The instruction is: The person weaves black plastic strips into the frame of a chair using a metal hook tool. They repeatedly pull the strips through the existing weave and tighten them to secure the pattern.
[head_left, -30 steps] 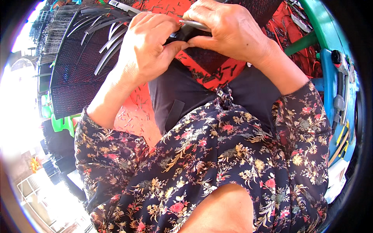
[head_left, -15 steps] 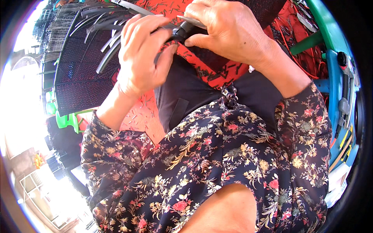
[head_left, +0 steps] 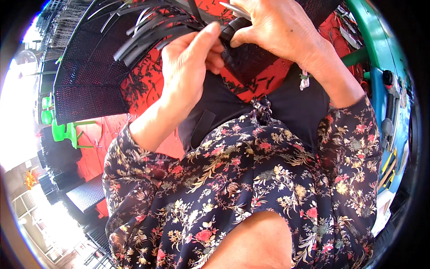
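My left hand (head_left: 190,62) pinches a black flat strip (head_left: 148,38), one of several loose strips that fan out from a black woven panel (head_left: 89,76) at the top left. My right hand (head_left: 277,27) grips a dark rounded bar (head_left: 233,29) at the panel's edge, close to my left fingers. A thin metal tool (head_left: 235,9) pokes out from under my right fingers. Both forearms come up from my flowered sleeves over my dark trousers (head_left: 224,107).
A red floor mat (head_left: 148,85) littered with short black offcuts lies under the work. A green bench (head_left: 376,49) with hand tools runs along the right. Green plastic chairs (head_left: 62,132) and more dark woven panels (head_left: 87,193) stand at the left.
My left hand has slid down and left along the strips, pulling one out, while the right hand stays clamped at the top. The view has shifted slightly.
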Available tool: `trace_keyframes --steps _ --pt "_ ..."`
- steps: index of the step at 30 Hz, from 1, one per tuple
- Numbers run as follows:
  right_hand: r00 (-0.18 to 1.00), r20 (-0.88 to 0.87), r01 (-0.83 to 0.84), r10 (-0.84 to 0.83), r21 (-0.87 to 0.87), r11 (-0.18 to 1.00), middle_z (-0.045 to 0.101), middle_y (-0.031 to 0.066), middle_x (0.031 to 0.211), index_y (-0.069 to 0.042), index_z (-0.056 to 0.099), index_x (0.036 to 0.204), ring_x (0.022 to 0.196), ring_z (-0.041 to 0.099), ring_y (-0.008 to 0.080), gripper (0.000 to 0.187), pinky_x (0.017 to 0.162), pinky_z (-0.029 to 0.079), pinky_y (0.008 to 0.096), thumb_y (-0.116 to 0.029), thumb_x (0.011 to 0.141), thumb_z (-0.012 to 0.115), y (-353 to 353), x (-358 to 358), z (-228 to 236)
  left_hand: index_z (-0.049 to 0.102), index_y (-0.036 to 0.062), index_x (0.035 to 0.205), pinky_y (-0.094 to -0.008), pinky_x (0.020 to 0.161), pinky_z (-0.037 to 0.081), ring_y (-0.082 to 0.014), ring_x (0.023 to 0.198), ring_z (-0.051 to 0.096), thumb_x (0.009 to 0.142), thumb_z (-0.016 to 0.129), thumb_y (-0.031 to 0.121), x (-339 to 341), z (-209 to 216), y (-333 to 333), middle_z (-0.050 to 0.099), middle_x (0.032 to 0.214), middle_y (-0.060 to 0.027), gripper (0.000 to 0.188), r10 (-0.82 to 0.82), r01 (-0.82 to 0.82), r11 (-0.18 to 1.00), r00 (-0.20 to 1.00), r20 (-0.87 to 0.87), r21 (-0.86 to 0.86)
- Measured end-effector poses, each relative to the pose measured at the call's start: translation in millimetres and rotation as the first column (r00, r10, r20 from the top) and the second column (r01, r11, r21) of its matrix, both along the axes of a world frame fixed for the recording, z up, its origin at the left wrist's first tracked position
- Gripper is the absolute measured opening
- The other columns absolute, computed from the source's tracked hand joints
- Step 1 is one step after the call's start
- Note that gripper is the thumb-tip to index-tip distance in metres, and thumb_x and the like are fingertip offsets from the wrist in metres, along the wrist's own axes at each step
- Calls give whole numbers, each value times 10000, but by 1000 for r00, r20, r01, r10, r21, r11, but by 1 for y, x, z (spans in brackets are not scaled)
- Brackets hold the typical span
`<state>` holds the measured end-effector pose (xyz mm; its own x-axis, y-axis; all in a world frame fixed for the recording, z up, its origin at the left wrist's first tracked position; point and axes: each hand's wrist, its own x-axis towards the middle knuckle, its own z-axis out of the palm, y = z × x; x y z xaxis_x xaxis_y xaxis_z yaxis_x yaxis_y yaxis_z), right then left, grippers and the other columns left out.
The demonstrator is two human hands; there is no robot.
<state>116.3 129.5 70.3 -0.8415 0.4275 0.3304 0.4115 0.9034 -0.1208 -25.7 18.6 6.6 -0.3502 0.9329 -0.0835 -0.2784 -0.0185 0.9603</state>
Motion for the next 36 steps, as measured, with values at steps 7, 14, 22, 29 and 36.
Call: trace_keyframes --steps 7,14,22,29,36 --pt "999 33 -33 36 -101 994 573 153 756 -6 560 780 762 606 369 341 686 478 443 -249 675 776 9 2 1 643 -35 741 -255 469 439 -133 457 534 880 666 148 0 -10 12 628 652 -76 231 69 -70 998 971 230 -2" --pt "999 -20 -29 27 -112 993 615 203 823 1 594 824 829 611 393 318 739 476 464 -235 677 749 14 -5 -9 653 -27 732 -292 525 433 -159 545 563 824 706 91 7 -8 7 627 684 -86 159 305 -112 935 735 -605 336" --pt "989 26 -140 142 -90 986 615 200 810 1 588 846 829 612 384 305 750 476 456 -226 705 734 23 -8 -16 586 4 666 -345 566 472 -165 576 596 809 663 33 -29 1 33 582 658 -81 165 118 36 985 589 -800 171" --pt "980 35 -191 196 -107 976 616 204 799 8 589 838 815 615 378 333 731 476 444 -265 717 736 42 -10 -28 549 -5 597 -284 388 365 -104 430 497 811 658 -19 -33 -6 48 506 572 -34 240 37 40 993 806 -591 115" --pt "998 44 -40 49 -197 980 629 204 709 3 617 734 713 639 356 343 663 488 423 -309 675 749 38 -28 -26 525 -27 567 -303 434 356 -92 475 498 807 690 40 -38 -5 53 506 551 -29 300 92 20 992 593 -800 129"
